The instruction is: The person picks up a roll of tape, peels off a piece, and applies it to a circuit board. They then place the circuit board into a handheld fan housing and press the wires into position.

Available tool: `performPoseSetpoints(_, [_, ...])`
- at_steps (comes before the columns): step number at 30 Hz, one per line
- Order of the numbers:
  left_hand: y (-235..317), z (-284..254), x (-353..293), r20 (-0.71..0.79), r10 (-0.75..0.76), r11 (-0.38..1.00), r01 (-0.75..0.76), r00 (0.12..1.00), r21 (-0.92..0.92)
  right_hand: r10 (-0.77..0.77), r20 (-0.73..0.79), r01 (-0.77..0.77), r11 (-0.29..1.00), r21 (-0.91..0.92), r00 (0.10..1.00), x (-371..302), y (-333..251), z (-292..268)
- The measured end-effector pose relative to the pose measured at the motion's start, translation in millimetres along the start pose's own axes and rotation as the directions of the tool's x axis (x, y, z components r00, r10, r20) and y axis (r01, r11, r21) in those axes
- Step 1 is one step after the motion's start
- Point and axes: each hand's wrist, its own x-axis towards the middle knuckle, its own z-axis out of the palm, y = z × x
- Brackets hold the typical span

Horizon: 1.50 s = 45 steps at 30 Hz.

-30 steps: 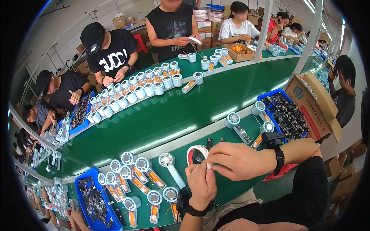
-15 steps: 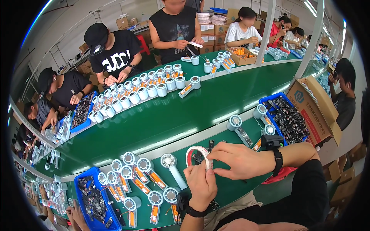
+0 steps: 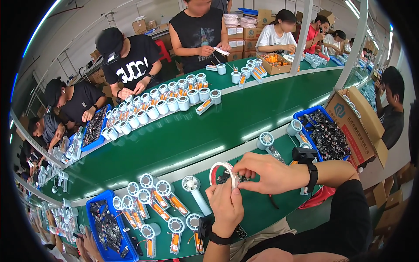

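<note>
A white roll of tape (image 3: 234, 178) with red marks and a red inner side stands on edge in front of me. My left hand (image 3: 226, 208) is closed around its lower part, thumb up along the near side. My right hand (image 3: 267, 173) is bent in from the right, with index finger and thumb at the roll's outer edge; whether a loose end lies between them is too small to tell. Just left of the roll, a light blue handheld fan (image 3: 200, 198) lies on the green table. Behind the roll, small dark parts are partly hidden by my hands.
Several open fan bodies with orange batteries (image 3: 178, 204) lie at left, beside a blue tray (image 3: 90, 218) of black parts. Another blue tray (image 3: 297, 114) and a cardboard box (image 3: 355, 126) stand at right. Across the green belt (image 3: 174, 139), people work behind rows of fans.
My right hand's index finger and thumb have drawn in closer together at the roll's edge. On the far side of the belt, one open fan has shifted left toward the row.
</note>
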Motion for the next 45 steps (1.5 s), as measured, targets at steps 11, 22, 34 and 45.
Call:
performPoseSetpoints(11, [-1.6, 0.9, -3.6, 0.051, -0.025, 0.998, 0.028, 0.998, -0.051, -0.357, -0.065, 0.352, 0.933, -0.079, 0.932, -2.6, 16.6, 10.6])
performPoseSetpoints(22, [-2.7, -18.7, -18.6, 0.188, -0.573, 0.509, 0.526, 0.798, -0.682, -0.514, 0.07, 0.508, 0.857, 0.085, 0.855, 1.6, -3.6, 2.6])
performPoseSetpoints(34, [0.0, -11.0, -19.0, -0.013, -0.43, 0.769, 0.359, 0.903, -0.528, 0.612, -0.257, -0.244, 0.613, 0.752, 0.748, 240.8, 330.0, -147.6])
performPoseSetpoints(45, [-60.1, 11.8, -62.3, -0.019, -0.292, 0.86, 0.254, 0.956, -0.442, 0.669, -0.248, -0.187, 0.508, 0.841, 0.701, 309.7, 367.5, -147.2])
